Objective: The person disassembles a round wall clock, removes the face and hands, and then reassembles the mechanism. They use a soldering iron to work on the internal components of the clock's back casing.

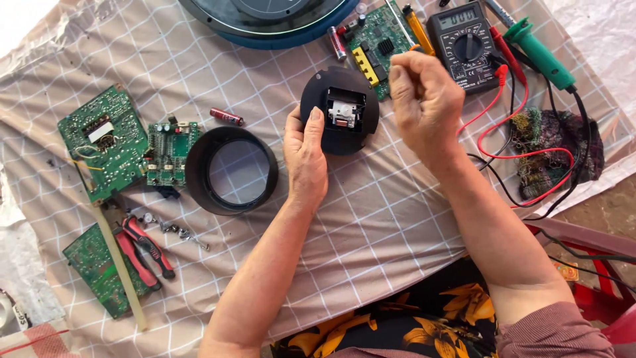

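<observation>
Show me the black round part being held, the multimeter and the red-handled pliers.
black round part (pixel 354 136), head view, lower rim.
multimeter (pixel 468 48), head view, dial.
red-handled pliers (pixel 149 248), head view, handle.

Left hand (pixel 305 154) grips black round clock back (pixel 340 111) by its left edge, thumb on rim, white movement showing in middle. Right hand (pixel 424 99) curled loosely just right of it, fingertips pinched. Black ring with clear lens (pixel 231 170) lies left of left hand; green circuit boards (pixel 106 140) and red-handled pliers (pixel 147 252) farther left. Multimeter (pixel 466 44) beyond right hand on checked cloth (pixel 371 219).
</observation>
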